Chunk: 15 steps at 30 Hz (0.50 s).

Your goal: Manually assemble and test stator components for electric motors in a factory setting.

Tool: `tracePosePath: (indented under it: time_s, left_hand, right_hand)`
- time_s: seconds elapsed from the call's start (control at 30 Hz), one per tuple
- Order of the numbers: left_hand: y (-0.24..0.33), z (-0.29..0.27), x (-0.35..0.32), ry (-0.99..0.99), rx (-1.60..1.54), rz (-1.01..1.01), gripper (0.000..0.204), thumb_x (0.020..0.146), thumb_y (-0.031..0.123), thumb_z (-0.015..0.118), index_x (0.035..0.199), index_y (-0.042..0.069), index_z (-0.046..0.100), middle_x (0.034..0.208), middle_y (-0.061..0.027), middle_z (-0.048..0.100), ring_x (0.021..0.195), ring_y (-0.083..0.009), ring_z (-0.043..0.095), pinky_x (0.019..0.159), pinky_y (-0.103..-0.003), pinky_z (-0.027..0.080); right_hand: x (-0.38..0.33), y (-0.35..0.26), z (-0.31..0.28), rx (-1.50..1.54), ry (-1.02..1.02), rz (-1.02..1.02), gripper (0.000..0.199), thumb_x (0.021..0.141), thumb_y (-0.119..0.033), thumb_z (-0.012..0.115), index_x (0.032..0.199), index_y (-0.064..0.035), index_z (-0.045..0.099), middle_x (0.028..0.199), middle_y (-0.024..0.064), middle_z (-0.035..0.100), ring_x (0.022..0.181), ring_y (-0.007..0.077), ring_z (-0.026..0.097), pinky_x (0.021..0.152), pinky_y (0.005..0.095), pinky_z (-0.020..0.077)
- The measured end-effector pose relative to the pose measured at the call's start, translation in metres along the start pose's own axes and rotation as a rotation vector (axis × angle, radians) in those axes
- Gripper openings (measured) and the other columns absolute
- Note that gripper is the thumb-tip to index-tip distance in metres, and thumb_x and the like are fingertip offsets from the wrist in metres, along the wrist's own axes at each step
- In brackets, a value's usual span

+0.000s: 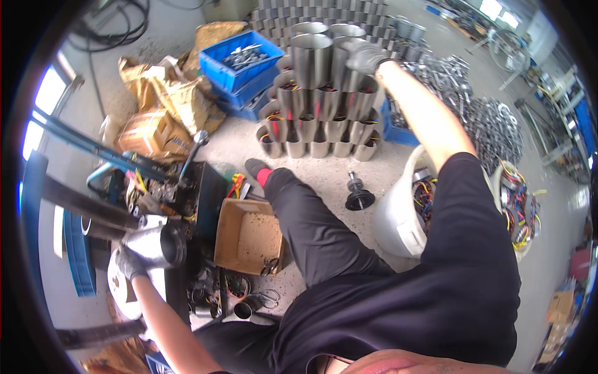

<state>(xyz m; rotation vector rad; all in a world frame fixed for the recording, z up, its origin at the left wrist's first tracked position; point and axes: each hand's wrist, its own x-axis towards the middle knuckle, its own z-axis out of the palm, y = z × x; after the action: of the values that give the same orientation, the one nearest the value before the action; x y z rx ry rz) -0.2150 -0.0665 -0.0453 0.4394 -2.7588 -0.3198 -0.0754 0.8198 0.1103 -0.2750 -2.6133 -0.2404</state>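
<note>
My left hand [129, 262], in a grey glove, is against the near side of a shiny metal cylinder [149, 244] lying on its side at the press on the left. Its fingers curl behind the cylinder and are partly hidden. Far forward, my right hand [367, 57], gloved too, is closed at the rim of an upright steel tube [342, 65] on top of a stack. Another steel tube [311, 61] stands beside it. Below are rows of shorter tubes [319, 148] with coloured wires showing inside several of them.
Blue bins [240, 61] of metal parts stand left of the stack. An open cardboard box [249, 240] is by my leg. A white bucket [398, 215] of wired parts sits at right, near a black shafted part [359, 194] on the floor. Loose metal parts [461, 93] are heaped beyond.
</note>
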Motion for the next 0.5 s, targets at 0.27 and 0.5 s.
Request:
tracePosePath:
  time_s: [0.27,0.5]
  left_hand:
    - [-0.063,-0.02,0.017,-0.096,-0.504,0.164,0.063,0.099,0.048,0.061,0.14,0.0,0.058,0.139,-0.0207,0.062,0.122,-0.0318,0.062,0.107,-0.04,0.049]
    - [-0.007,-0.026,-0.053,0.118,-1.037,-0.056,0.063,0.096,0.042,0.072,0.139,-0.002,0.06,0.133,-0.0195,0.066,0.114,-0.0286,0.066,0.099,-0.04,0.054]
  right_hand:
    - [-0.058,-0.25,-0.063,0.163,-0.164,-0.541,0.022,0.077,-0.031,0.066,0.087,-0.0148,0.076,0.079,0.0124,0.07,0.078,0.0343,0.069,0.07,0.0502,0.0524]
    - [-0.14,-0.509,0.002,1.344,-0.39,-0.494,0.05,0.089,-0.048,0.062,0.1,-0.0005,0.072,0.096,0.0248,0.072,0.09,0.04,0.07,0.083,0.0497,0.0543]
